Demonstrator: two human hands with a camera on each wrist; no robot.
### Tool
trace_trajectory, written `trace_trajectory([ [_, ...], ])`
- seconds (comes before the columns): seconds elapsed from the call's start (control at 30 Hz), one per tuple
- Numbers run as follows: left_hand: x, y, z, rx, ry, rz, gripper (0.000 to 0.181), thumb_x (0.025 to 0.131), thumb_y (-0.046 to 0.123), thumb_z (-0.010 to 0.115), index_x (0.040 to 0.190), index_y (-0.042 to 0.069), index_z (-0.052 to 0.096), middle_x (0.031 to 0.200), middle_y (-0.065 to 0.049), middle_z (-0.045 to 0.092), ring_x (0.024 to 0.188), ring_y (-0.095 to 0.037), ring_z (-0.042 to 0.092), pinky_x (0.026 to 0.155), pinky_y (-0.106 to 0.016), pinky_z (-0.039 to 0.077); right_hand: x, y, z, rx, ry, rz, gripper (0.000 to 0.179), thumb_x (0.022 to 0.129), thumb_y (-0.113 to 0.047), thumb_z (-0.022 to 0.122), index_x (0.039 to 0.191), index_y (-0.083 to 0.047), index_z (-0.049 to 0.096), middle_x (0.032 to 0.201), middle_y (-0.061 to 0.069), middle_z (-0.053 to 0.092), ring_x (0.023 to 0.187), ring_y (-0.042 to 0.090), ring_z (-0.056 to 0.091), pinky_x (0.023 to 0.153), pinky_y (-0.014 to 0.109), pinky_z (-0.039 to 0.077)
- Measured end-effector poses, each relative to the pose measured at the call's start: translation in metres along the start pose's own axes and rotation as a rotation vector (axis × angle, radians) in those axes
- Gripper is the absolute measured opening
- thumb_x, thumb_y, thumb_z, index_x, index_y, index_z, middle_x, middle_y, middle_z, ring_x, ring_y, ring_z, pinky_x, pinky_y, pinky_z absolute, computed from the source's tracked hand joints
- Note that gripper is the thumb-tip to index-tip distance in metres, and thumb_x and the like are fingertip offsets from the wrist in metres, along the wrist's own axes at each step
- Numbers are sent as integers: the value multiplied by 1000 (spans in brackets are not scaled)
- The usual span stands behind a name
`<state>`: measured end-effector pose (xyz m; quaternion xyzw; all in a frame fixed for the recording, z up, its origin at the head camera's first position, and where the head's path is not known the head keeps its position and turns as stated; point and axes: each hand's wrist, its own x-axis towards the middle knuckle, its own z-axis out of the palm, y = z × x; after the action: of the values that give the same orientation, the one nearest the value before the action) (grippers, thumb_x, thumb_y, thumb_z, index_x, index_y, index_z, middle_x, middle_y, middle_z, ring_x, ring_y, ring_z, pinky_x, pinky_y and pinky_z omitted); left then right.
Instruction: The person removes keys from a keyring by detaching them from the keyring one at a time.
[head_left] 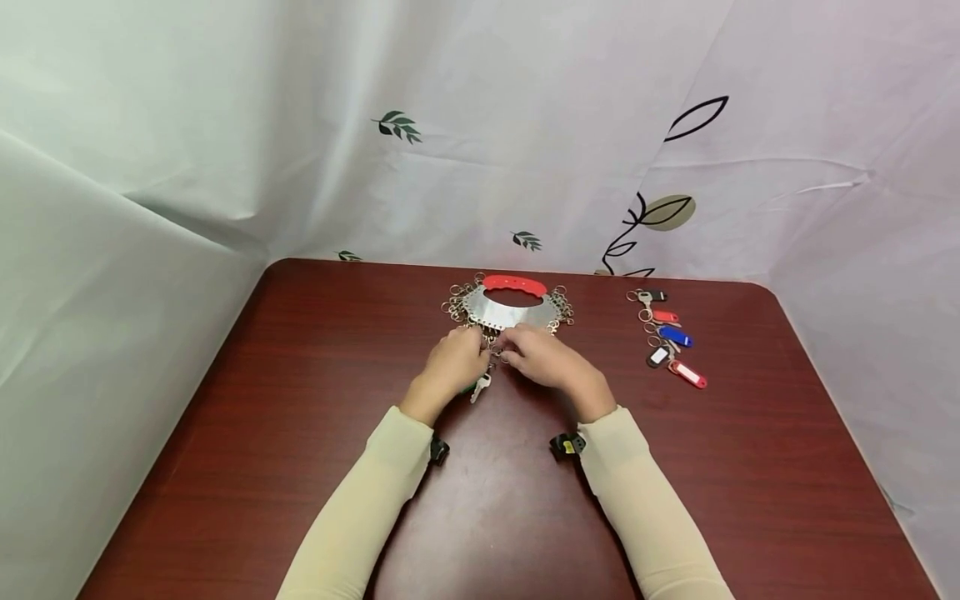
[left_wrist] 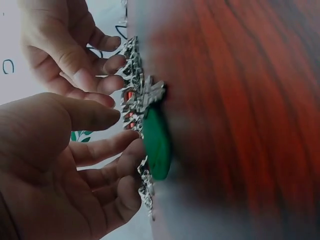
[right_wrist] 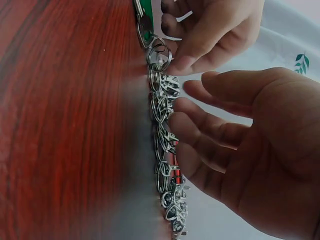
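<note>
- At the far middle of the table (head_left: 300,467) lies the key holder (head_left: 510,313), a metal half-disc with a red handle (head_left: 514,285) and many rings (right_wrist: 165,150) round its rim; our hands meet at its near edge.
- Our left hand (head_left: 453,360) has its fingers loosely bent toward the rings, and the fingertips (left_wrist: 127,150) touch the green tag (left_wrist: 157,142); we cannot tell whether they pinch it.
- Our right hand (head_left: 542,354) reaches the same spot with fingers part-curled; its wrist view shows them just beside the ring row and closed on nothing.
- A small key (head_left: 481,386) lies on the wood just below the left hand, near the green tag and apart from the right hand.
- We judge the risk to be slipping: the rings are small, crowded and springy, so a fingertip may catch the neighbouring ring, or the key may drop off.
- Pulling hard on one ring could also drag the whole holder across the smooth wood, since neither hand pins it down.
- Well apart, to the right, a loose row of tagged keys (head_left: 670,337) lies in black, red, blue and white.
- Behind the table hangs a pale curtain (head_left: 525,125) printed with leaves.
</note>
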<state>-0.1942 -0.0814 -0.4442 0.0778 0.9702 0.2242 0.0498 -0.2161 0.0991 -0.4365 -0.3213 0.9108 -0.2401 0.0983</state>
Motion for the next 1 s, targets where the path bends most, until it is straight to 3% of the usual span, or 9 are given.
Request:
trace_trajectory([
  [0.37,4,5,9,-15,7,-62,13,89,16,67,94,3,65,105,-21,71,94,-43,70,73,-55,56,3,-2,7,-7,-57,-14,18,101,-10,59,112,-4,73,109,9,74,109,27,68,101,45,52],
  [0.5,5,4,9,-31,8,-74,8,86,11,67,82,6,62,95,-19,70,85,-39,69,67,-52,54,3,-1,9,-12,-55,-30,19,101,-10,59,113,-5,73,110,9,75,110,27,68,101,45,52],
  [0.63,6,6,9,-26,-17,-93,18,84,9,65,69,11,55,89,-15,70,77,-35,67,61,-49,51,3,0,10,-18,-55,-40,21,101,-11,58,114,-5,74,112,9,75,111,27,68,102,44,51],
  [0.8,8,8,9,-6,-28,-93,26,86,10,64,63,13,52,90,-15,72,80,-36,70,61,-49,52,0,1,9,-15,-41,-32,21,101,-10,59,115,-5,74,113,9,75,112,27,68,102,44,51],
  [1.0,7,6,8,-94,-4,-113,31,85,9,65,60,15,48,69,-7,59,68,-27,59,58,-41,47,1,1,9,2,-34,-17,21,100,-11,59,113,-5,74,109,8,75,108,25,68,100,43,53],
])
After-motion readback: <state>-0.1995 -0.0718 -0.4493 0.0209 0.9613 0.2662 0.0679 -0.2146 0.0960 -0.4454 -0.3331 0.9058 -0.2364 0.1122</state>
